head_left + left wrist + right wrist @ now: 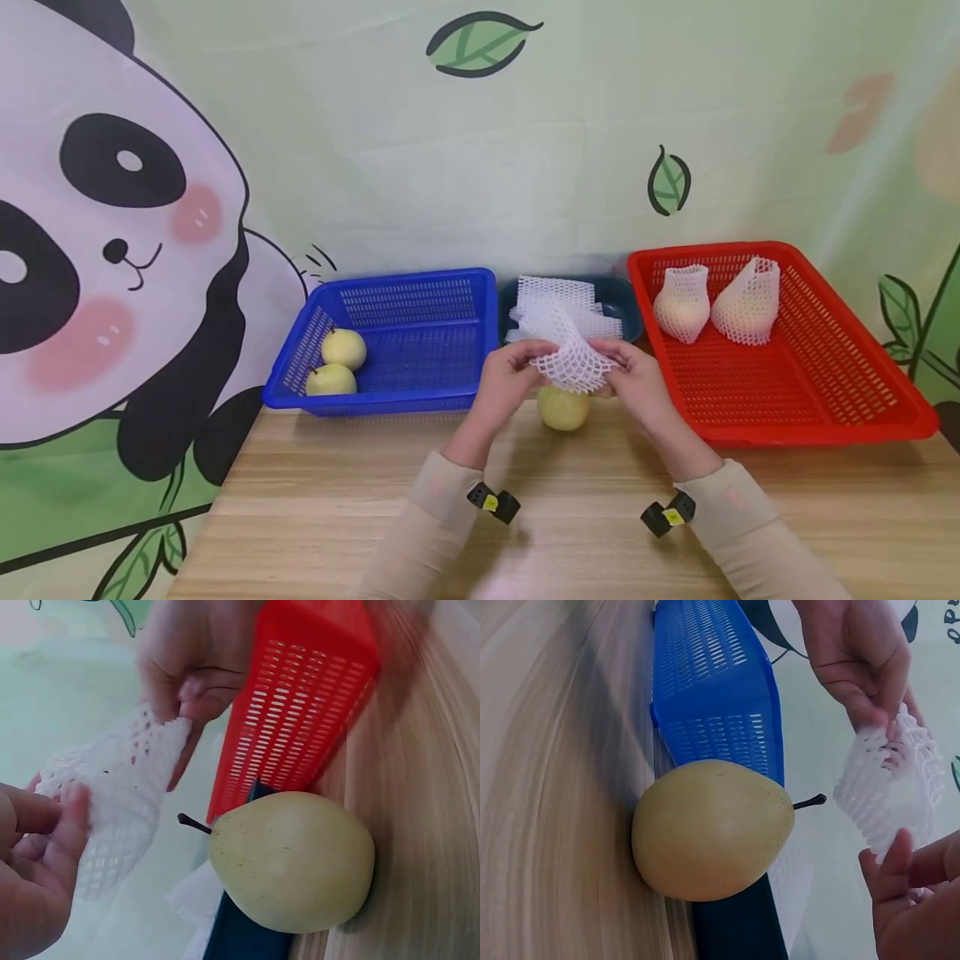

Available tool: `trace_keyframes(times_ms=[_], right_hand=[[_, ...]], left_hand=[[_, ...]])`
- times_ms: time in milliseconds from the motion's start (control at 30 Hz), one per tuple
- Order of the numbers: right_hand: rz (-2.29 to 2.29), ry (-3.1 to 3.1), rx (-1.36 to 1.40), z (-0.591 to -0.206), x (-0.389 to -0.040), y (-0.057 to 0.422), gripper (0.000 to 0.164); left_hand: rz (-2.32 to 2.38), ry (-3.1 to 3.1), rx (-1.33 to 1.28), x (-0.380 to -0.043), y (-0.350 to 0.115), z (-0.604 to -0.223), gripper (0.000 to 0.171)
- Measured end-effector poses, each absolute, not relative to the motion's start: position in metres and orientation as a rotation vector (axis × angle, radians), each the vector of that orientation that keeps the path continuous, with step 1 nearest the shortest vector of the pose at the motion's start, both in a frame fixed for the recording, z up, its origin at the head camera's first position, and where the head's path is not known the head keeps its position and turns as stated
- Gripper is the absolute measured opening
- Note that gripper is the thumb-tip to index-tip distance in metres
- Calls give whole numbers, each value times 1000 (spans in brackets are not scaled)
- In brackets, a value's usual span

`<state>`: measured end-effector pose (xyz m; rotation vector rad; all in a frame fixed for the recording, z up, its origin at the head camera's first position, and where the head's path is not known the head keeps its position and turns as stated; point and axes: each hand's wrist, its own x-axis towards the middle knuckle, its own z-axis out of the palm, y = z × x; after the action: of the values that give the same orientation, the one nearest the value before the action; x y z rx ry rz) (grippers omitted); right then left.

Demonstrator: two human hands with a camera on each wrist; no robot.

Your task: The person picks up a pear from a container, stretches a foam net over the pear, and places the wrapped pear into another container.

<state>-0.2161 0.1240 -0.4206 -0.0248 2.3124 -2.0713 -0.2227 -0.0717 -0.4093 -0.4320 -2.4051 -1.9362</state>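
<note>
Between both hands a white foam net sleeve (574, 362) is stretched, its mouth spread wide. My left hand (512, 379) pinches one side of the rim, and my right hand (632, 375) pinches the opposite side. Just below the net a yellow pear (564, 410) stands upright on the table, stem up, as the left wrist view shows with the pear (296, 862) under the raised net (124, 802). In the right wrist view the same pear (712, 829) sits apart from the net (892, 787).
At left, a blue basket (405, 400) holds two pears (332, 380). A red basket (810, 435) at right has two net-covered pears (681, 304). Behind my hands, a dark teal basket (626, 300) contains more foam nets (555, 292). All stand on a wooden table (315, 500).
</note>
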Motion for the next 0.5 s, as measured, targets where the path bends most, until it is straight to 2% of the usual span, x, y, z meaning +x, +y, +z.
trace_keyframes(times_ms=[200, 400, 500], right_hand=[[-2207, 2087, 19, -418, -216, 126, 44], [-2254, 2245, -111, -426, -216, 124, 22], [-2211, 2432, -242, -434, -216, 122, 22]], left_hand=[[-1626, -2540, -640, -223, -73, -413, 25], [-1139, -2507, -844, -223, -73, -424, 12], [-917, -2510, -883, -221, -74, -429, 6]])
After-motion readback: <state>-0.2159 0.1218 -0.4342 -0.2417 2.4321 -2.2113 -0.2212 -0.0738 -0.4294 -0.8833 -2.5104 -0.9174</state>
